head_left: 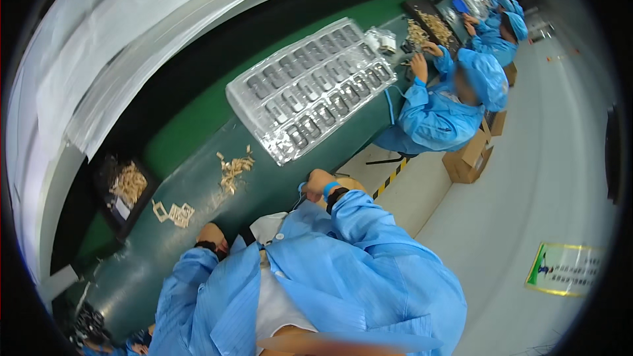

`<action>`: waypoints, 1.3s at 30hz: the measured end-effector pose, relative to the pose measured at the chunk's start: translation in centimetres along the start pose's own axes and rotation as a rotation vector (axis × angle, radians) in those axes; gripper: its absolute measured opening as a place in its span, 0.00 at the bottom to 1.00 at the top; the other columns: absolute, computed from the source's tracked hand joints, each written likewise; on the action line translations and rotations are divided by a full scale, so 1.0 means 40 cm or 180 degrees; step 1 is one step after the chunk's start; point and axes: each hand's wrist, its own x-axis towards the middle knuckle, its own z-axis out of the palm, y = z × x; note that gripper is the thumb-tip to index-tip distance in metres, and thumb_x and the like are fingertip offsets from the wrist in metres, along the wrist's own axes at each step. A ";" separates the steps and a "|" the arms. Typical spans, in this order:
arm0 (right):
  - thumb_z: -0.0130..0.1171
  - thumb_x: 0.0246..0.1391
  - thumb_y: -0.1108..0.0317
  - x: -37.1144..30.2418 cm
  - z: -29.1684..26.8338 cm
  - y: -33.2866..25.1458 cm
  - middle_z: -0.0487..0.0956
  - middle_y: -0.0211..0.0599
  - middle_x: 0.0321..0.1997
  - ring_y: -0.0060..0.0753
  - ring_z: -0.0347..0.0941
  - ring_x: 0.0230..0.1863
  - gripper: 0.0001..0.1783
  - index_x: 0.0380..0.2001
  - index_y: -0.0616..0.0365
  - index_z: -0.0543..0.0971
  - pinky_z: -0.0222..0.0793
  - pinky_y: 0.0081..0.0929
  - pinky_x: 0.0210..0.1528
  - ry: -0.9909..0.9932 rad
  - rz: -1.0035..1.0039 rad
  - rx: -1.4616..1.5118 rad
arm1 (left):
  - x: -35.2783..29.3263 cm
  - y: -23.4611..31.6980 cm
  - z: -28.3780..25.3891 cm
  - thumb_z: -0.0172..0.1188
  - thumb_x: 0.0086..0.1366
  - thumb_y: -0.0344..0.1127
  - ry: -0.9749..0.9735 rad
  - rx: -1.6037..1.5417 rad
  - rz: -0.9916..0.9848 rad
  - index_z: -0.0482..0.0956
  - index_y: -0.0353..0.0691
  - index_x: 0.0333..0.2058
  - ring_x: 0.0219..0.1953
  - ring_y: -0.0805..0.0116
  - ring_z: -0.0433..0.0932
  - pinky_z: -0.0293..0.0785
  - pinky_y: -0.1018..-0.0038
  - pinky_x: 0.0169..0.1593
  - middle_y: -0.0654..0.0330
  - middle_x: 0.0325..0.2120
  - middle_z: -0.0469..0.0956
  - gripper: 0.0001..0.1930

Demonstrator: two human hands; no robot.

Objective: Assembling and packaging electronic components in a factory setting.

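My left hand (pixel 212 235) rests at the near edge of the green table (pixel 142 267), a black band at its wrist; its fingers are mostly hidden. My right hand (pixel 318 183) is curled at the table edge, by a small blue piece with a thin cord. What its fingers hold, if anything, is hidden. A blue strap (pixel 331 189) and a black band circle that wrist. Beyond my hands lie a loose pile of small tan pieces (pixel 234 171) and a few cream rectangular frames (pixel 177 213). A clear plastic tray (pixel 247 118) holds rows of dark and pale housings.
A black bin (pixel 142 207) of tan pieces stands at the left. To the right, a co-worker in blue (pixel 438 109) handles parts at the bench, with others farther along. A dark tray (pixel 432 10) of tan pieces stands there; cardboard boxes (pixel 465 161) sit on the floor.
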 end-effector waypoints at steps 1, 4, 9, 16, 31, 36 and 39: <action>0.59 0.46 0.64 0.002 -0.001 0.004 0.78 0.41 0.16 0.33 0.76 0.17 0.15 0.16 0.67 0.79 0.73 0.29 0.21 0.0030 0.0009 0.0160 | 0.010 -0.001 0.008 0.56 0.55 0.35 -0.0068 0.0059 0.0065 0.85 0.41 0.25 0.24 0.64 0.79 0.71 0.68 0.26 0.59 0.25 0.83 0.09; 0.59 0.45 0.65 0.022 -0.005 0.019 0.78 0.43 0.16 0.34 0.77 0.18 0.15 0.16 0.68 0.80 0.73 0.28 0.22 -0.0030 0.0096 0.0174 | -0.061 0.046 -0.016 0.58 0.55 0.35 -0.0058 -0.0157 0.0098 0.85 0.41 0.25 0.26 0.67 0.80 0.73 0.71 0.28 0.60 0.23 0.83 0.08; 0.58 0.45 0.63 -0.004 -0.015 -0.015 0.80 0.42 0.19 0.35 0.78 0.18 0.15 0.17 0.66 0.81 0.69 0.26 0.22 -0.0052 0.0168 0.0138 | -0.162 0.103 -0.046 0.63 0.50 0.34 0.0132 -0.0209 -0.0065 0.84 0.40 0.23 0.25 0.64 0.81 0.74 0.70 0.29 0.60 0.21 0.82 0.06; 0.60 0.45 0.68 0.023 -0.001 0.019 0.77 0.48 0.16 0.39 0.77 0.17 0.15 0.16 0.72 0.78 0.75 0.29 0.21 -0.0053 0.0109 0.0497 | -0.042 -0.004 0.084 0.59 0.51 0.32 0.0133 -0.0131 0.0045 0.83 0.39 0.21 0.23 0.65 0.81 0.75 0.70 0.28 0.56 0.20 0.81 0.06; 0.63 0.44 0.64 -0.005 0.028 0.030 0.77 0.44 0.14 0.34 0.74 0.14 0.18 0.14 0.71 0.78 0.71 0.27 0.19 0.0487 -0.0321 0.0437 | -0.220 0.063 -0.025 0.43 0.47 0.21 0.0455 -0.1520 0.0840 0.79 0.27 0.20 0.17 0.60 0.79 0.74 0.71 0.20 0.47 0.16 0.78 0.13; 0.65 0.44 0.64 -0.011 0.054 0.056 0.76 0.45 0.13 0.33 0.73 0.12 0.19 0.13 0.71 0.76 0.70 0.26 0.16 0.0791 -0.0710 0.0405 | -0.229 0.053 -0.005 0.44 0.47 0.22 0.0752 -0.1580 0.1145 0.78 0.25 0.20 0.16 0.59 0.79 0.73 0.71 0.19 0.47 0.15 0.77 0.11; 0.66 0.44 0.66 0.003 0.079 0.081 0.76 0.45 0.14 0.33 0.72 0.12 0.17 0.13 0.70 0.76 0.68 0.26 0.15 0.0921 -0.0765 0.0522 | -0.224 0.021 0.017 0.42 0.46 0.20 0.1083 -0.1822 0.1562 0.77 0.24 0.20 0.15 0.60 0.77 0.72 0.71 0.18 0.47 0.15 0.77 0.12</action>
